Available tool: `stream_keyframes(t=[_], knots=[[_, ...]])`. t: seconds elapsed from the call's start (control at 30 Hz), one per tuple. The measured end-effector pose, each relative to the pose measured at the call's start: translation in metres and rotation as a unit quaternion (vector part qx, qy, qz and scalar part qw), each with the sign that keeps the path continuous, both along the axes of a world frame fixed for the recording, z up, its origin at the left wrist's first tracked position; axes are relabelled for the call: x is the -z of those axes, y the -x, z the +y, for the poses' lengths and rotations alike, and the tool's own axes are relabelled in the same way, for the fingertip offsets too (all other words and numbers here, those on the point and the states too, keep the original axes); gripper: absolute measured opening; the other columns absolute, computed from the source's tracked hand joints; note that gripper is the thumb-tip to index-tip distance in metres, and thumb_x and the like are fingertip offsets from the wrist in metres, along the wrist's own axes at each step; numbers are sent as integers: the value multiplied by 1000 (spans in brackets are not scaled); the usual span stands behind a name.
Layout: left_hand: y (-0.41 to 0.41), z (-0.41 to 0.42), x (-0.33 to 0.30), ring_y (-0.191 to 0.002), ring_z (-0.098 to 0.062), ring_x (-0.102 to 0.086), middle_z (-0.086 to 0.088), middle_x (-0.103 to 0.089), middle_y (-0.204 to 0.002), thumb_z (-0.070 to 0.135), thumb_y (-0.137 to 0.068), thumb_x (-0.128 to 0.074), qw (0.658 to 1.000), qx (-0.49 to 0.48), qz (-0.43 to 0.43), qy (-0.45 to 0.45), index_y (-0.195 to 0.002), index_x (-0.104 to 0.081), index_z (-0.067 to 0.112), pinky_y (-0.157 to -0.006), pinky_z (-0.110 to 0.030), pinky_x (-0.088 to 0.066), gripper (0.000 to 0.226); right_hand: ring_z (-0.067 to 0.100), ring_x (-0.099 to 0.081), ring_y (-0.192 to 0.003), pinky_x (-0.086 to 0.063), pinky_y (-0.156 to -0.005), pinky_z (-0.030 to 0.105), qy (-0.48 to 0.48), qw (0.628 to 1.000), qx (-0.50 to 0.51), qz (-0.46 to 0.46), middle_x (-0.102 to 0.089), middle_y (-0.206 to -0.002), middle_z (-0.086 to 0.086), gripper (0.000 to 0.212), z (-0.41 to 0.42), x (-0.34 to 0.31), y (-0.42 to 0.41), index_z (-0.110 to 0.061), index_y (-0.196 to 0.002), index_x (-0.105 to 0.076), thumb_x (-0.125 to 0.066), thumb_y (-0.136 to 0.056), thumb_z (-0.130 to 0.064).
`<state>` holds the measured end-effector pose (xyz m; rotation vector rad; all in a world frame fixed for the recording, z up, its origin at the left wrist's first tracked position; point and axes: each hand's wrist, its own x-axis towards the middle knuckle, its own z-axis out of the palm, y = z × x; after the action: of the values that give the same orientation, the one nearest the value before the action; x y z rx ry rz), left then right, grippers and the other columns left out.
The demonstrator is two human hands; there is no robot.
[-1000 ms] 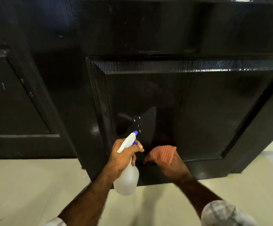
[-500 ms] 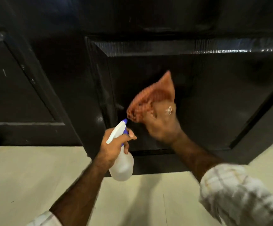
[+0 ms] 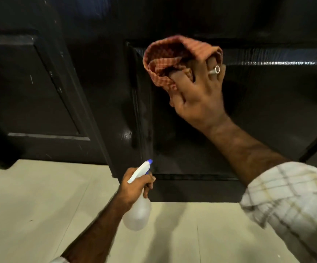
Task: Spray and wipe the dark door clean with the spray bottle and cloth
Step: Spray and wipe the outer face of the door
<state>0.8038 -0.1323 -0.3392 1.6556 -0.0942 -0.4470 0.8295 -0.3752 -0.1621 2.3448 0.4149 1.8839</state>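
Wiping upward: cloth point(image 3: 174, 59) bunched in right hand point(image 3: 197, 99), raised from panel foot to top of dark door point(image 3: 267, 114); spray bottle point(image 3: 137, 204) gripped low in left hand point(image 3: 135, 186), idle

Pale tiled floor point(image 3: 40, 205) meets the dark door's point(image 3: 191, 190) bottom edge.

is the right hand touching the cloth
Touching. The head view shows the right hand with its fingers curled into the bunched cloth, held up at the dark door.
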Motion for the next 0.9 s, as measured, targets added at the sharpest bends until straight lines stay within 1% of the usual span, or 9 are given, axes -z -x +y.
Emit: stream_keyframes(t=[0.13,0.23,0.33,0.43,0.53,0.6,0.73,0.83,0.9], knots=[[6,22,8,-51,-23,-55,-24,-75,-97,28,-72,-77,1000,8,-2,2,-99,-74,-6,-53,-34,-49,43,34,-55,-99,-48,-88,48,61,991,-43,111,-48,-116,11,18,15,103,9,-22,-112,-74,-71,-94,-23],[9,30,4,-49,-21,-54,-26,-75,-94,19,-80,-77,1000,7,-3,5,-95,-75,-5,-53,-35,-47,28,27,-66,-114,-43,-114,45,265,911,-97,300,-64,-125,6,24,-5,209,31,-21,-124,-74,-69,-101,-26],[8,35,-7,-49,-19,-54,-24,-74,-88,0,-92,-74,1000,1,-10,-9,-98,-74,-5,-55,-36,-49,7,25,-74,-112,-48,-110,41,371,839,-59,393,-76,-119,2,34,-13,213,36,-29,-116,-81,-85,-82,-34],[2,36,-22,-44,-17,-51,-8,-70,-66,-5,-92,-69,999,-15,-38,19,-82,-73,-1,-49,-29,-46,11,36,-69,-119,-45,-113,53,293,908,-135,268,-74,-126,14,29,8,142,9,-17,-127,-72,-65,-99,-21],[-7,37,-34,-50,-22,-53,-18,-75,-88,15,-82,-73,996,-28,-53,66,-90,-74,-7,-53,-33,-47,24,40,-60,-127,-46,-109,56,122,983,-80,109,-69,-135,19,37,48,45,-21,-12,-135,-71,-67,-98,-14],[-10,38,-38,-52,-22,-54,-18,-75,-93,14,-86,-75,995,-35,-62,65,-91,-74,-5,-55,-33,-49,20,38,-57,-135,-42,-112,54,85,995,-34,49,-66,-142,19,30,63,24,-26,-12,-129,-74,-66,-100,-16],[-12,45,-39,-48,-15,-54,1,-68,-62,0,-97,-65,997,-36,-67,15,-85,-74,5,-54,-25,-50,16,42,-35,-156,-32,-125,61,142,978,-50,143,-45,-161,24,36,52,110,-7,-4,-140,-65,-58,-107,-13],[-12,50,-20,-49,-20,-53,-7,-63,-59,5,-94,-71,998,-49,-34,14,-100,-71,2,-57,-33,-50,7,40,-33,-157,-27,-128,59,160,945,-73,275,-47,-161,23,47,33,212,10,-2,-153,-50,-52,-108,-11],[-5,51,-13,-48,-19,-55,-11,-62,-57,12,-89,-80,998,-63,2,12,-113,-64,3,-54,-31,-52,30,37,-30,-159,-23,-131,53,198,910,-64,359,-44,-164,19,53,32,267,22,-4,-160,-42,-49,-109,-16]])
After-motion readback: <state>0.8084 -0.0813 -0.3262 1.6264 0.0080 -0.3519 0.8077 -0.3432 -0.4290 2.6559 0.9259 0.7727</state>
